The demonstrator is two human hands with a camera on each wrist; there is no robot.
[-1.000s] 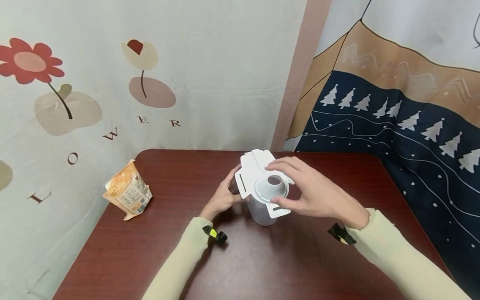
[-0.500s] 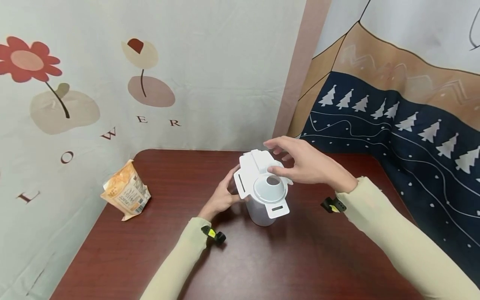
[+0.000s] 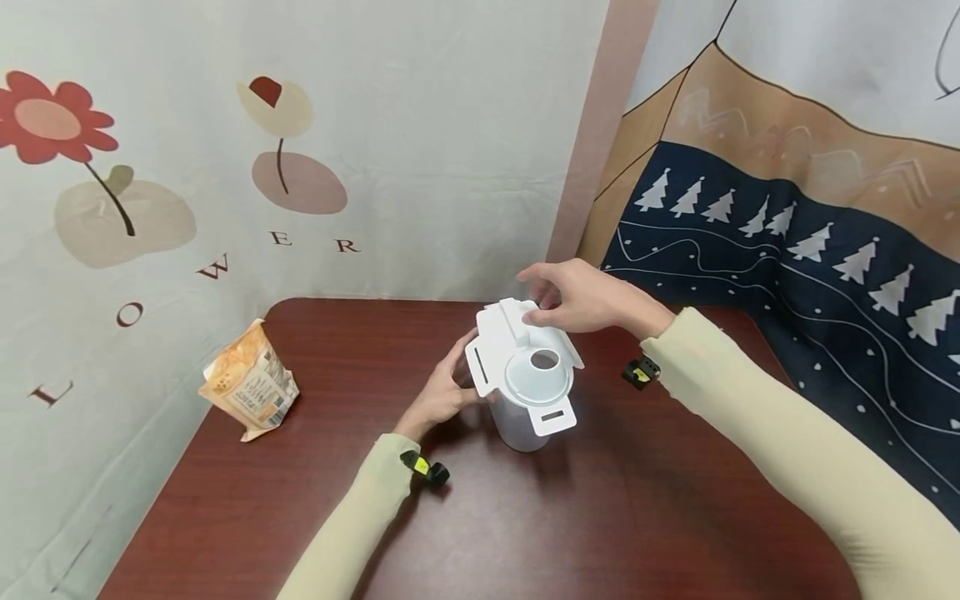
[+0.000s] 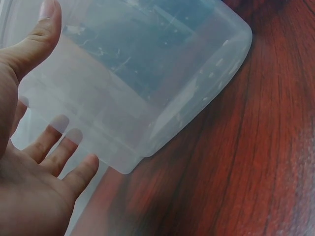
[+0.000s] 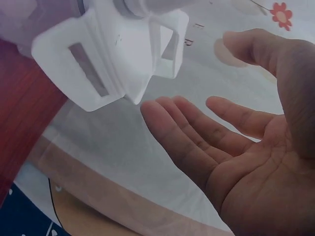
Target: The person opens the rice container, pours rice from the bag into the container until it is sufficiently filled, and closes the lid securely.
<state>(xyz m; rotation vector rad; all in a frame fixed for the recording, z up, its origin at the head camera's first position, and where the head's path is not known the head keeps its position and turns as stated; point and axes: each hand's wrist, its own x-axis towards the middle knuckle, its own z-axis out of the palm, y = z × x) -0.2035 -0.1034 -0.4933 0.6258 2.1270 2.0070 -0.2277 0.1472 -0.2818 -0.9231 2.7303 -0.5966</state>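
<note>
A translucent plastic container [image 3: 522,429] stands on the table under a white lid [image 3: 497,354]. This lid has slotted flaps and a raised round opening towards the front. My left hand [image 3: 438,398] holds the container at its left side. In the left wrist view, the thumb lies along the near wall of the container [image 4: 113,83], and some fingertips show through the plastic from the other side. My right hand [image 3: 592,296] is above the back of the lid with nothing in it. The right wrist view shows its fingers relaxed, their tips close to the lid's pointed edge [image 5: 133,73].
An orange and white snack bag [image 3: 251,383] stands at the table's left edge. The reddish-brown table [image 3: 600,517] meets a pale flower-printed curtain [image 3: 435,150] at the back. A dark curtain with white trees [image 3: 720,250] hangs along the right side.
My right hand has left the round opening, moving up and back over the lid's rear part. My left hand keeps its hold, and the container stays where it was.
</note>
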